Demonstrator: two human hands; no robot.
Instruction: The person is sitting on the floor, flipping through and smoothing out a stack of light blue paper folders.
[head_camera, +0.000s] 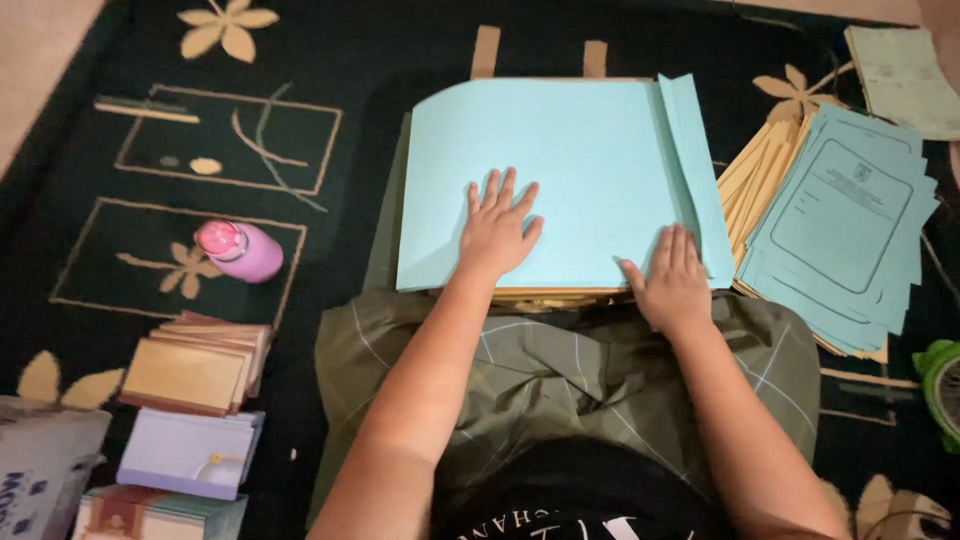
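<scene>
Both hands, left hand (497, 227) and right hand (675, 280), press spread on a blue sheet (580, 150) over dark floral carpet (330, 60).

Pink bottle (240, 250), small booklet stacks (195, 375), green clock (940, 385).

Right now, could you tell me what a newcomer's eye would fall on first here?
The big light-blue sheet at centre, with the left hand flat on it and the right hand pressing its lower right edge. Then the pink bottle lying on the dark carpet to the left, and the fanned blue forms at right.
</scene>
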